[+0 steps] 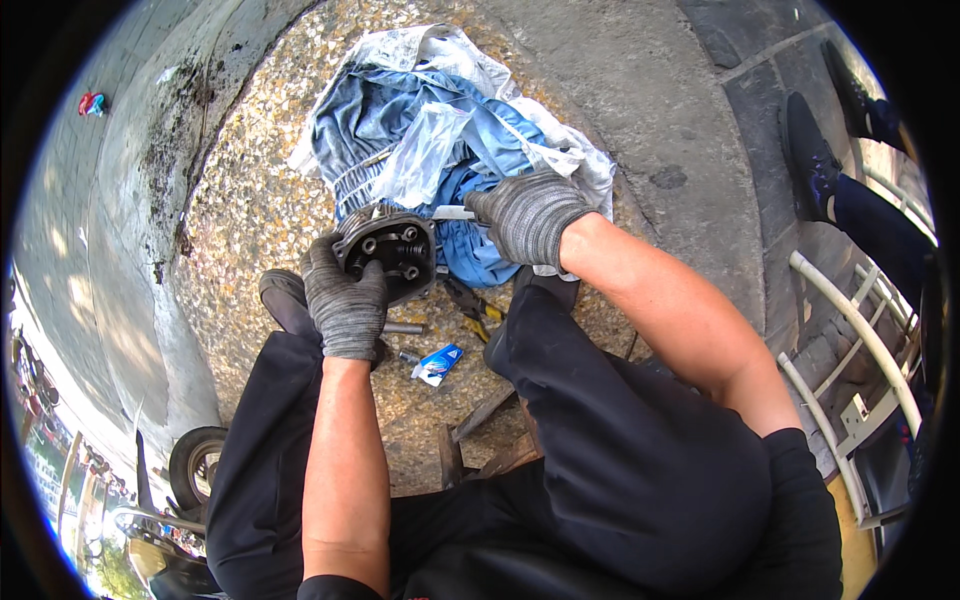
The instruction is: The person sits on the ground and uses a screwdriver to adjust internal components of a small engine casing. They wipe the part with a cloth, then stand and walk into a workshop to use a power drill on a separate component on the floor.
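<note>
I am steadying the dark engine cylinder (390,255) with my left hand (345,300), fingers clamped around it, while my right hand (528,212) is pinching a thin white-handled tool (455,212) squarely at its rim.

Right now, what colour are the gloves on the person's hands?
Grey knit, on both the left hand and the right hand; the head view shows them plainly.

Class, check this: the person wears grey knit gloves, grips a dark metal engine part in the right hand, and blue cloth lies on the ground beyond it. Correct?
Not quite. The head view shows the left hand gripping the dark metal engine part; the right hand holds a thin light tool against it. Gloves and blue cloth are as stated.
</note>
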The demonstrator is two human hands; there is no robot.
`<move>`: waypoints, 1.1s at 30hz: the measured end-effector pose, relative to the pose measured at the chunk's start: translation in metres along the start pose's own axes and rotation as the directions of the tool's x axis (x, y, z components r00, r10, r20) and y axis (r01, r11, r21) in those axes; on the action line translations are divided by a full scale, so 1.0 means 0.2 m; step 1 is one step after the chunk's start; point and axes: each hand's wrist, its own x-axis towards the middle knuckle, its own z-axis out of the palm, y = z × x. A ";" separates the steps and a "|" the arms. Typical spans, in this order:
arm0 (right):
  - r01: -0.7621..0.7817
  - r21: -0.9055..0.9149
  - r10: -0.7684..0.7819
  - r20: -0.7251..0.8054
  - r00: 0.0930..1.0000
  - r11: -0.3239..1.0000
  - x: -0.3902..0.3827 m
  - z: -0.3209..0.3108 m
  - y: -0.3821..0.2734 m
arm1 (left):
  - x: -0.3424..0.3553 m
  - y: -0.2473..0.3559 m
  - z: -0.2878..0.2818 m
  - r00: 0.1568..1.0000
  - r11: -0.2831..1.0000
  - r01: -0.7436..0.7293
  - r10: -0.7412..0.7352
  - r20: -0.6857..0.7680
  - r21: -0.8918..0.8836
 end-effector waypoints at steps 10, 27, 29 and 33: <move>0.013 0.011 -0.013 0.010 1.000 1.000 0.01 0.02 0.00 | 0.00 0.01 0.00 0.999 0.998 -0.040 0.041 -0.017 0.051; -0.039 0.066 0.036 0.047 0.998 0.997 -0.02 0.05 0.00 | 0.00 0.03 -0.01 1.000 0.999 0.024 -0.024 0.006 -0.036; -0.072 -0.027 0.074 0.085 0.994 0.997 -0.03 0.06 0.00 | 0.00 0.03 -0.01 1.000 1.000 0.001 -0.001 -0.005 0.015; -0.080 0.112 0.079 0.019 0.997 0.990 -0.03 0.08 0.00 | 0.01 0.00 -0.01 1.000 1.000 -0.006 0.006 -0.005 0.011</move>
